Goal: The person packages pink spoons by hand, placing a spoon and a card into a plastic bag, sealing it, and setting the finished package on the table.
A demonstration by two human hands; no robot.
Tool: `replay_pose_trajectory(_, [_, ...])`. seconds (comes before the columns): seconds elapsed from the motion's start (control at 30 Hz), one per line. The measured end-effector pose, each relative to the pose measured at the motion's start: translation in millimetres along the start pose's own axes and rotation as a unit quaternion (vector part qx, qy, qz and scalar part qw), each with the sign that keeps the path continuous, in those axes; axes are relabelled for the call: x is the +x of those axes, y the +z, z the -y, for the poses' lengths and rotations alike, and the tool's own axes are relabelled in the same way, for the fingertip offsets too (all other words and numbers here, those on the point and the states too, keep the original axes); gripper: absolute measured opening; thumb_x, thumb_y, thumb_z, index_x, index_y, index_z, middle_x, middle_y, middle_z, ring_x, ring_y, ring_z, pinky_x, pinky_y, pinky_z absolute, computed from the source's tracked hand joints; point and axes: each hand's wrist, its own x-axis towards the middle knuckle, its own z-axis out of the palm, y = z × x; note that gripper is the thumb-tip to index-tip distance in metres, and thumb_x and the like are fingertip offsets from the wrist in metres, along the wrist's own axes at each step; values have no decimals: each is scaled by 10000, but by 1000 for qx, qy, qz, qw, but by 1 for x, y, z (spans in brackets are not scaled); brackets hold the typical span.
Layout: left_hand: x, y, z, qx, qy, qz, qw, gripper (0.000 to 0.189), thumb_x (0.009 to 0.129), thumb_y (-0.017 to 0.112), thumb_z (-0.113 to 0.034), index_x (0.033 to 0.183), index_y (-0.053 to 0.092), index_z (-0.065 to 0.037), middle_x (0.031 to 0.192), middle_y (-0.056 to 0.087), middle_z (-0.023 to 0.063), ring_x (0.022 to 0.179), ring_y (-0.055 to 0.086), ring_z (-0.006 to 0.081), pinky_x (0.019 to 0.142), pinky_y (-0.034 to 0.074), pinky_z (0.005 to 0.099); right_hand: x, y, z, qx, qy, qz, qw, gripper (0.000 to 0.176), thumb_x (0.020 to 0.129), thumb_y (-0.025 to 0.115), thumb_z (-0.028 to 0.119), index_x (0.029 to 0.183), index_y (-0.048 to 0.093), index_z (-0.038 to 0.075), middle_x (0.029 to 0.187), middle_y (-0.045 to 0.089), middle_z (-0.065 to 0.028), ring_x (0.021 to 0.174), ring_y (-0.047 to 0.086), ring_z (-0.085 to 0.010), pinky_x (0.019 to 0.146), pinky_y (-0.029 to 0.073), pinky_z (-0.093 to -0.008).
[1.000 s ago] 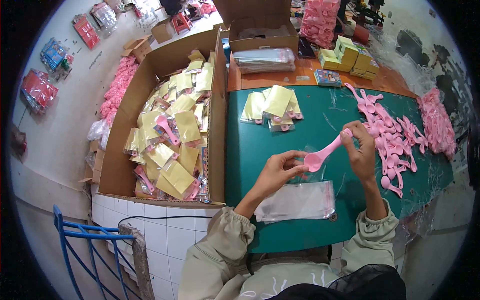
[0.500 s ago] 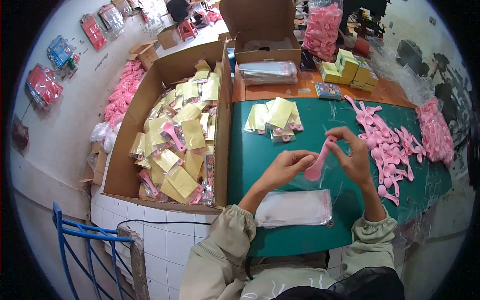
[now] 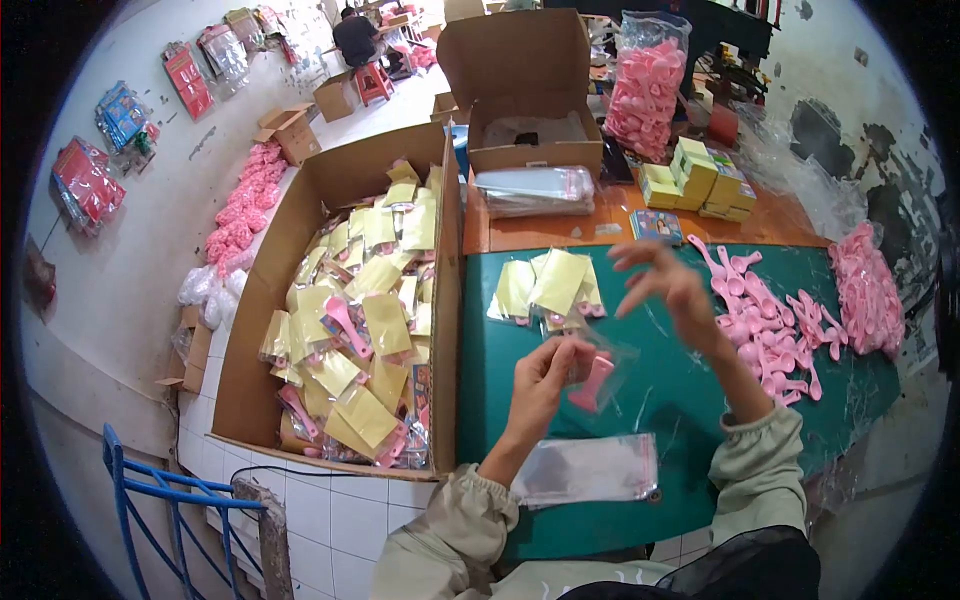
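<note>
My left hand (image 3: 540,395) pinches the edge of a clear plastic bag (image 3: 622,362) above the green table. A pink spoon (image 3: 592,385) shows inside the bag. My right hand (image 3: 672,295) is raised with its fingers apart and holds nothing; its fingertips are blurred. Just beyond it sits a small stack of printed cards (image 3: 656,226). Below my hands lies a stack of clear bags (image 3: 590,468). Filled bags with pale yellow cards (image 3: 555,283) are grouped behind my left hand. To the right, loose pink spoons (image 3: 765,345) form a pile.
A large cardboard box (image 3: 245,385) of filled bags stands on the left. At the back are an open carton (image 3: 535,155), bundled bags (image 3: 535,190), yellow card stacks (image 3: 695,180) and a big bag of spoons (image 3: 645,95). A person (image 3: 355,38) sits far off.
The pink spoon has gone from my right hand into the clear bag in my left. My right hand has let go and moved up and away, its fingers spreading.
</note>
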Motion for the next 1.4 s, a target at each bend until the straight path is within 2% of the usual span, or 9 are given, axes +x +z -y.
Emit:
replay_pose_trajectory(0.07, [0,-5,4,18,10,3,1000,292,961,456,-258,941,591,1,931,653,108,815,618,130,694,503,254,28,-40,-53,-5,136,-67,988,497,907,478,458,816,658,4,979,613,-86,842,570,-208,726,450,-323])
replay_pose_trajectory(0.17, [-3,-4,-4,14,22,36,999,260,954,472,-225,969,617,-9,966,665,96,894,635,157,800,492,292,50,-107,-153,-387,382,-2,839,544,835,549,490,863,645,-45,907,641,-163,849,603,-294,733,482,-351])
replay_pose_trajectory(0.33, [-1,-8,-14,163,199,149,955,169,899,541,-147,959,632,-18,981,677,88,909,650,204,936,425,402,13,-106,-234,-596,365,-128,704,492,756,638,450,914,648,-15,935,618,-233,906,590,-399,746,473,-466])
replay_pose_trajectory(0.4, [-8,2,-22,191,208,224,933,142,881,559,-114,952,637,-19,966,680,83,904,652,206,931,430,400,18,-106,-226,-575,332,-143,734,424,762,639,388,889,643,-16,918,608,-229,910,582,-400,749,469,-467])
replay_pose_trajectory(0.57, [-13,4,-16,55,67,184,979,147,909,530,-108,949,603,12,926,671,113,851,645,156,587,525,236,8,-123,-248,-581,251,-142,761,264,796,602,251,813,639,-11,841,584,-233,873,572,-397,735,457,-466])
replay_pose_trajectory(0.73, [-20,4,-18,6,-14,131,991,201,939,482,-121,1020,577,37,950,648,125,863,641,179,711,546,278,7,-117,-194,-533,164,-138,818,219,827,552,185,778,648,-5,763,586,-242,736,572,-402,641,457,-457])
replay_pose_trajectory(0.83, [-28,-3,-20,2,-67,142,988,238,949,462,-132,1077,564,39,969,633,113,880,631,165,717,582,327,2,-63,-58,-214,237,-70,945,173,891,501,128,900,612,-5,763,620,-96,543,555,-152,508,447,-295])
replay_pose_trajectory(0.97, [-40,-6,-24,9,-90,120,989,230,948,465,-135,1048,583,35,966,635,102,881,627,153,721,578,306,-59,-2,75,35,232,-114,965,152,852,580,45,992,565,-13,815,586,-41,566,537,-88,473,433,-219])
replay_pose_trajectory(1.4, [-58,6,-43,251,-97,192,944,214,895,563,-157,1001,631,15,839,679,97,785,662,135,698,520,261,-93,27,129,-262,168,117,943,157,729,670,22,864,590,19,761,567,-97,637,602,-262,516,463,-323])
